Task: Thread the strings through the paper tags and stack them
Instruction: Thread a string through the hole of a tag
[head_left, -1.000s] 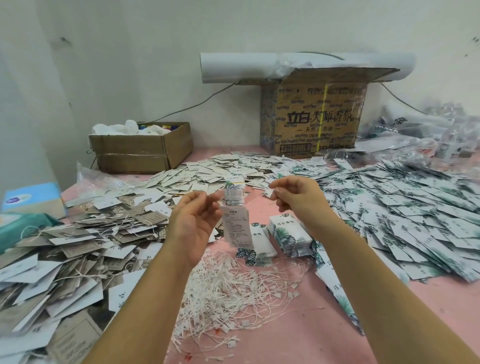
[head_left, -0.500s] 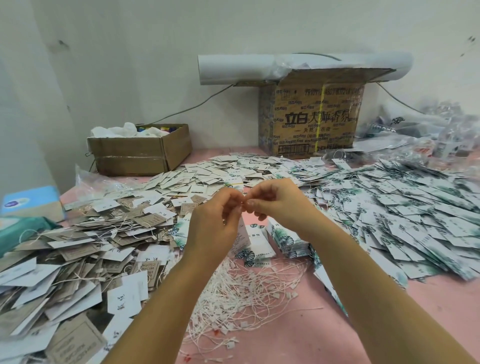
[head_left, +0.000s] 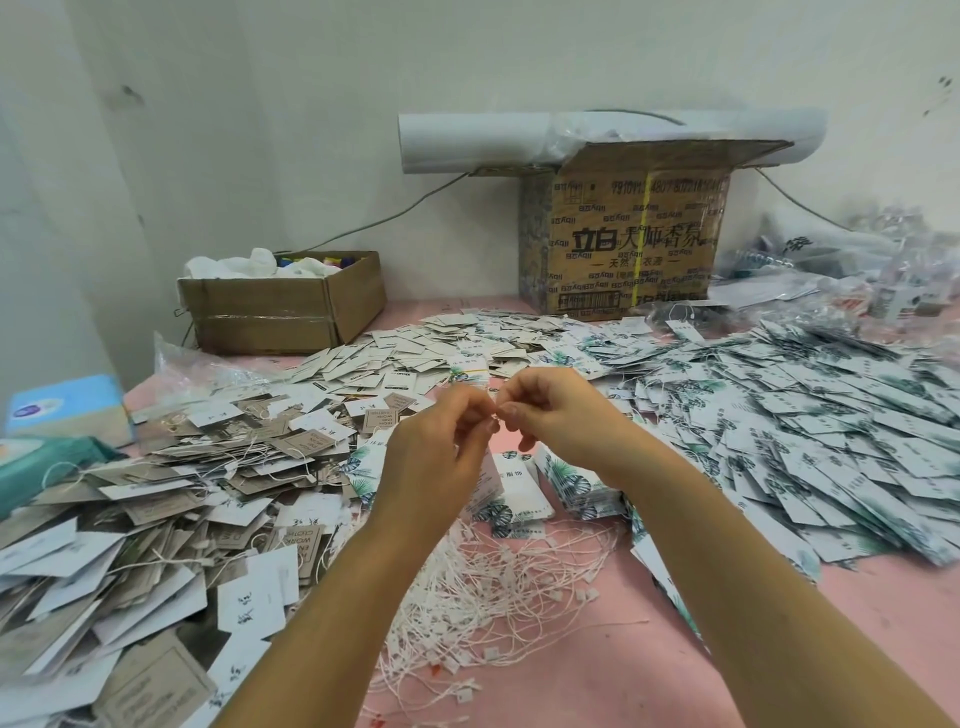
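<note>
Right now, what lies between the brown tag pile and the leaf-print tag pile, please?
In the head view, a heap of loose white strings on the pink table.

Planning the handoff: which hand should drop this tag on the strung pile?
Probably left: left hand sits nearer the strung tag pile; right hand would have to cross it.

Left hand, right hand pinch string together — tag hangs below, over loose strings.
</note>
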